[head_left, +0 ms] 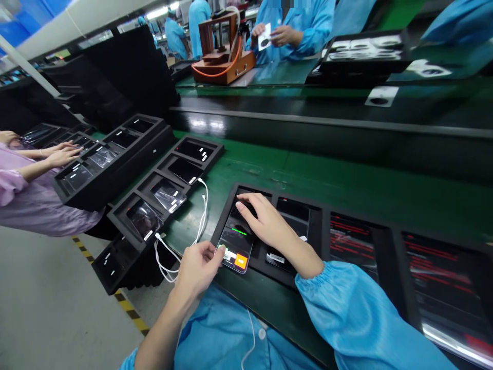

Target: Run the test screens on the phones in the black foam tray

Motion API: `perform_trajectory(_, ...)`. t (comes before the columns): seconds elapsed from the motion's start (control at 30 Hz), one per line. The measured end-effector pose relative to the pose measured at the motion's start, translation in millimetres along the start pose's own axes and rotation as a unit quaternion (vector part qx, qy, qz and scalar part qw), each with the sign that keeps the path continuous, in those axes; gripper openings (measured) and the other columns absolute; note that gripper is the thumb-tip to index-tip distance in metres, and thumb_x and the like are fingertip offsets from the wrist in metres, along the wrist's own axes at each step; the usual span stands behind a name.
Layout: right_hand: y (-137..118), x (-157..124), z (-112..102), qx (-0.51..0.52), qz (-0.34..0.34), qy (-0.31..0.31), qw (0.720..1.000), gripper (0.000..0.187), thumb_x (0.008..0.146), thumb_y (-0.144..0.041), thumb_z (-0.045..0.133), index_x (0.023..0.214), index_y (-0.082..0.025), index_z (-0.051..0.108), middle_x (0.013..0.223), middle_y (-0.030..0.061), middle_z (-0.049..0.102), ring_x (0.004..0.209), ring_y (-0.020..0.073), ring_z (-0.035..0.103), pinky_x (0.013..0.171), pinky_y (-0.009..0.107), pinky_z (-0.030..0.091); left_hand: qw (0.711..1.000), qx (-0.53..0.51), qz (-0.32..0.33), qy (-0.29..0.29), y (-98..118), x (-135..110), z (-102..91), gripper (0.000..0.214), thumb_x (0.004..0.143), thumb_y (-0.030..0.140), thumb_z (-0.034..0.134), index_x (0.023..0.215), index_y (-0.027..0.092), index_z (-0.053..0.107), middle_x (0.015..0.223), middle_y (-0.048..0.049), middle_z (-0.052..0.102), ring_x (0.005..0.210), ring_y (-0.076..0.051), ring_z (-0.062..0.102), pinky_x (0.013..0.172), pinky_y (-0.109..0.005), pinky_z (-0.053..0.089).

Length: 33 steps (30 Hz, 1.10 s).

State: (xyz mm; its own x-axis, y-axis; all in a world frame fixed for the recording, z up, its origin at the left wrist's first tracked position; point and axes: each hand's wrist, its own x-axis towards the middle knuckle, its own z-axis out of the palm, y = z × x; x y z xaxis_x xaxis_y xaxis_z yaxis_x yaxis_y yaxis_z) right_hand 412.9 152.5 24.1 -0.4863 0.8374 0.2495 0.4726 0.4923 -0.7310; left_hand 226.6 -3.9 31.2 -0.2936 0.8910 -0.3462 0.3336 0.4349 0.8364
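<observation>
A smartphone [234, 241] with a lit screen lies tilted at the left end of a black foam tray [322, 241]. Its screen shows a green line in the middle and an orange block near the lower end. My left hand [200, 264] pinches the phone's lower left edge between thumb and fingers. Over the upper part of the same screen, my right hand [269, 221] is open, its fingers stretched out. Another phone [295, 213] lies in the slot beside it, partly hidden by my right forearm. Farther right, phones [352, 241] show red text.
Another black tray with phones [181, 169] stands to the left, with white cables [203, 216] lying beside it. Beyond it, a person's hands [63, 154] rest near a stack of trays [154, 133]. Across the bench, a co-worker's hands hold a white card [264, 37] near a wooden fixture [223, 64].
</observation>
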Motion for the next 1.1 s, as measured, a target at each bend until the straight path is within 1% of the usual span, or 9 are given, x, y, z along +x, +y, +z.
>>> perform_trajectory(0.03, 2, 0, -3, -0.007, 0.003, 0.002, 1.000, 0.044, 0.113, -0.056, 0.043, 0.131, -0.024, 0.067, 0.135, 0.0129, 0.073, 0.130, 0.0315, 0.066, 0.116, 0.052, 0.049, 1.000, 0.004, 0.001, -0.003, 0, 1, -0.5, 0.052, 0.090, 0.070, 0.071, 0.070, 0.023, 0.064, 0.065, -0.0045, 0.073, 0.058, -0.019, 0.067, 0.057, -0.029, 0.049)
perform_trajectory(0.1, 7, 1, -8, -0.020, 0.012, 0.006, 1.000, 0.042, 0.113, -0.054, 0.044, 0.129, -0.024, 0.068, 0.128, 0.0126, 0.076, 0.124, 0.0337, 0.067, 0.113, 0.056, 0.048, 1.000, -0.021, 0.002, -0.019, 2, 2, -2.4, 0.055, 0.091, 0.073, 0.068, 0.069, 0.023, 0.062, 0.065, -0.0041, 0.073, 0.055, -0.018, 0.065, 0.056, -0.028, 0.047)
perform_trajectory(0.2, 14, 0, -14, -0.029, 0.021, 0.002, 0.999, 0.039, 0.111, -0.053, 0.047, 0.128, -0.024, 0.068, 0.121, 0.0108, 0.078, 0.116, 0.0331, 0.070, 0.110, 0.056, 0.048, 0.997, -0.073, 0.003, -0.035, 4, 2, -5.1, 0.060, 0.088, 0.078, 0.067, 0.069, 0.022, 0.061, 0.066, -0.0039, 0.072, 0.055, -0.017, 0.063, 0.052, -0.026, 0.043)
perform_trajectory(0.33, 19, -1, -14, -0.032, 0.008, -0.018, 0.999, 0.033, 0.107, -0.049, 0.056, 0.126, -0.026, 0.069, 0.125, 0.0087, 0.079, 0.122, 0.0313, 0.071, 0.115, 0.054, 0.045, 0.994, -0.093, -0.003, -0.050, 5, 3, -6.1, 0.064, 0.086, 0.083, 0.067, 0.069, 0.021, 0.062, 0.062, -0.0042, 0.070, 0.052, -0.016, 0.060, 0.045, -0.025, 0.036)
perform_trajectory(0.43, 19, -1, -13, -0.035, -0.001, -0.033, 0.999, 0.032, 0.104, -0.046, 0.060, 0.127, -0.026, 0.070, 0.126, 0.0090, 0.079, 0.124, 0.0328, 0.071, 0.116, 0.055, 0.044, 0.994, -0.099, -0.005, -0.052, 3, 5, -5.7, 0.064, 0.084, 0.084, 0.068, 0.067, 0.022, 0.060, 0.057, -0.0027, 0.067, 0.049, -0.015, 0.056, 0.045, -0.025, 0.035)
perform_trajectory(0.53, 18, -1, -14, -0.038, -0.006, -0.043, 0.998, 0.033, 0.104, -0.045, 0.060, 0.128, -0.026, 0.071, 0.126, 0.0098, 0.079, 0.123, 0.0340, 0.070, 0.115, 0.057, 0.045, 0.994, -0.098, -0.002, -0.047, 0, 5, -3.9, 0.063, 0.085, 0.082, 0.069, 0.065, 0.023, 0.056, 0.054, -0.0013, 0.065, 0.047, -0.014, 0.054, 0.046, -0.025, 0.037)
perform_trajectory(0.77, 17, -2, -15, -0.040, -0.005, -0.050, 0.998, 0.034, 0.107, -0.048, 0.056, 0.128, -0.027, 0.071, 0.125, 0.0095, 0.079, 0.123, 0.0342, 0.070, 0.114, 0.058, 0.044, 0.999, -0.048, -0.016, -0.014, -6, 7, 0.7, 0.058, 0.086, 0.075, 0.072, 0.066, 0.023, 0.058, 0.059, -0.0035, 0.070, 0.053, -0.016, 0.061, 0.053, -0.025, 0.045)
perform_trajectory(0.9, 17, -1, -14, -0.042, -0.006, -0.049, 0.998, 0.034, 0.109, -0.049, 0.053, 0.127, -0.026, 0.070, 0.126, 0.0091, 0.079, 0.124, 0.0333, 0.070, 0.114, 0.056, 0.044, 0.997, -0.066, -0.020, -0.020, -3, 7, -0.3, 0.061, 0.085, 0.078, 0.072, 0.065, 0.023, 0.057, 0.059, -0.0034, 0.069, 0.051, -0.016, 0.060, 0.052, -0.026, 0.044)
perform_trajectory(1.1, 18, -1, -14, -0.047, -0.010, -0.047, 0.998, 0.034, 0.109, -0.047, 0.052, 0.128, -0.026, 0.070, 0.127, 0.0091, 0.079, 0.125, 0.0334, 0.070, 0.114, 0.055, 0.044, 0.995, -0.090, -0.032, -0.028, 2, 7, -0.8, 0.067, 0.078, 0.086, 0.073, 0.063, 0.023, 0.056, 0.056, -0.0034, 0.067, 0.048, -0.015, 0.057, 0.046, -0.025, 0.037)
